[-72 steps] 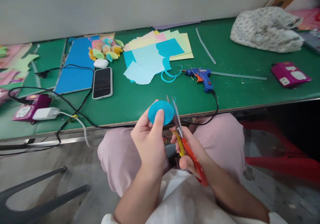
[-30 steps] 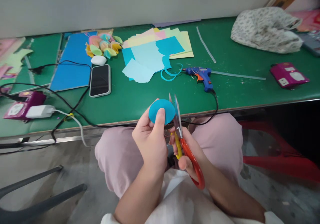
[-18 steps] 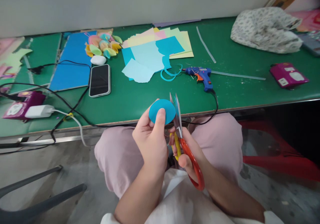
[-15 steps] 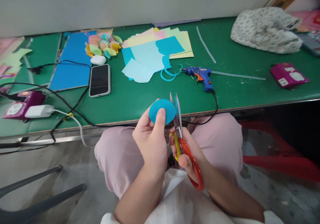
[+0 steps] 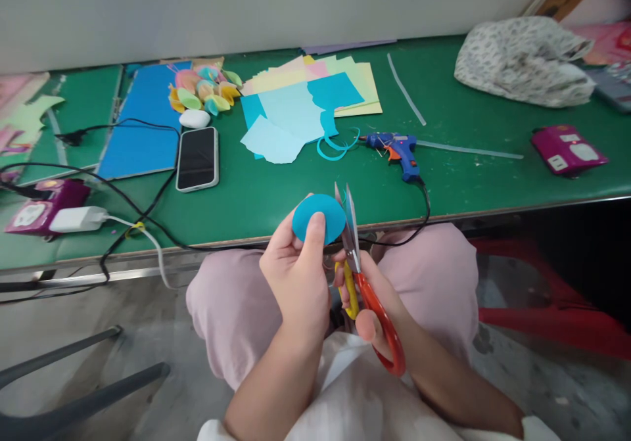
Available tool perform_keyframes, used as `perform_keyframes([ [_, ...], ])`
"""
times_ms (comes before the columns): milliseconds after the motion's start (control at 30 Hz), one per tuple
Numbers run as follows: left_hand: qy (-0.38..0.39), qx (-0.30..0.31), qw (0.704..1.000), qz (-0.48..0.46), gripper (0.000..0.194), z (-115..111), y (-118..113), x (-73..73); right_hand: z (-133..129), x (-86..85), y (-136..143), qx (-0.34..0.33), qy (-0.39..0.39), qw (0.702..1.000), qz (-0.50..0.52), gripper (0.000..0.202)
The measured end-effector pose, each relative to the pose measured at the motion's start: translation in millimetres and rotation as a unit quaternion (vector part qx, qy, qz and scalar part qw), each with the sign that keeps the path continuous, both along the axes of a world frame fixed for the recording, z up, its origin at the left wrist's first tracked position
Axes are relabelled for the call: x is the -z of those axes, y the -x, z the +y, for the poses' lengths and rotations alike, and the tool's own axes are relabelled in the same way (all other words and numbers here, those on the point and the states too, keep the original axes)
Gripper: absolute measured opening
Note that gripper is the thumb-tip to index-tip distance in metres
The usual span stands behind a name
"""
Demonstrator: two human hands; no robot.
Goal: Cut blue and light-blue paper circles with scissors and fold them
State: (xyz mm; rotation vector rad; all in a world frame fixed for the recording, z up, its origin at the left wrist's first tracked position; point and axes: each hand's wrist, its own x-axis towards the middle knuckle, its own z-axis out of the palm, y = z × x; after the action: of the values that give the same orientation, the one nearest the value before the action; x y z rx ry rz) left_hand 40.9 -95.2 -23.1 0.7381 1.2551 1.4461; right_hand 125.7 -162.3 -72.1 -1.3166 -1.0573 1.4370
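Observation:
Between thumb and fingers, my left hand (image 5: 299, 280) pinches a round blue paper disc (image 5: 331, 217), just in front of the table edge. My right hand (image 5: 374, 296) grips scissors (image 5: 378, 309) with red and yellow handles, its thumb through the red loop. The blades point up and away from me, slightly apart, right beside the disc's right edge. A thin sliver of blue paper shows near the blades. Beyond them, thin curled blue paper strips (image 5: 335, 152) lie on the table by a stack of pastel and blue paper (image 5: 290, 116).
On the green table (image 5: 266, 204) lie a blue glue gun (image 5: 397, 148) with its cord over the edge, a phone (image 5: 197, 158), a white case (image 5: 194, 119), paper petals (image 5: 204, 89) and a blue board (image 5: 142, 122). Black cables and a purple power socket (image 5: 49, 208) are at left; a cloth bag (image 5: 522, 63) is at right.
My left hand and the disc have shifted very slightly left. The scissor handles have spread a touch wider, while the blades look nearly the same.

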Motion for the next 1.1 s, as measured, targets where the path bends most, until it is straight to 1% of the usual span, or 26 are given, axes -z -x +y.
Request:
perform_keyframes([
  [100,-0.006,-0.004,1.0,0.013,0.027,0.4,0.8,0.5,1.1,-3.0,-1.4,0.007,0.001,1.0,0.024,0.098],
  [267,-0.005,0.004,1.0,0.02,0.025,-0.1,1.1,2.0,-2.3,-3.5,-4.8,-0.005,0.008,0.999,0.032,0.084],
  [333,-0.01,0.002,1.0,0.019,0.023,-0.3,1.0,2.3,-2.9,-3.4,-5.1,0.001,0.005,0.999,0.033,0.082],
  [467,-0.014,-0.004,1.0,0.012,0.021,-0.3,0.7,2.3,-0.4,-6.3,-3.5,0.008,-0.001,0.999,0.032,0.086],
  [600,-0.012,-0.003,1.0,0.017,0.025,0.1,0.3,1.8,1.3,-8.5,-2.4,0.018,0.005,0.999,0.03,0.089],
  [733,-0.01,0.0,1.0,0.019,0.027,0.2,0.3,1.8,-0.3,-7.4,-3.3,0.007,0.002,0.999,0.041,0.086],
  [833,-0.008,0.001,1.0,0.018,0.027,0.2,0.5,2.6,-1.0,-5.8,-3.5,0.009,0.008,0.998,0.059,0.086],
  [933,-0.011,0.0,1.0,0.02,0.026,0.3,0.5,3.6,-1.2,-2.6,-2.7,0.016,0.013,0.998,0.053,0.087],
  [1100,-0.017,0.003,1.0,0.016,0.026,0.4,0.5,4.6,-3.2,0.2,-1.9,0.014,0.029,0.998,0.061,0.083],
])
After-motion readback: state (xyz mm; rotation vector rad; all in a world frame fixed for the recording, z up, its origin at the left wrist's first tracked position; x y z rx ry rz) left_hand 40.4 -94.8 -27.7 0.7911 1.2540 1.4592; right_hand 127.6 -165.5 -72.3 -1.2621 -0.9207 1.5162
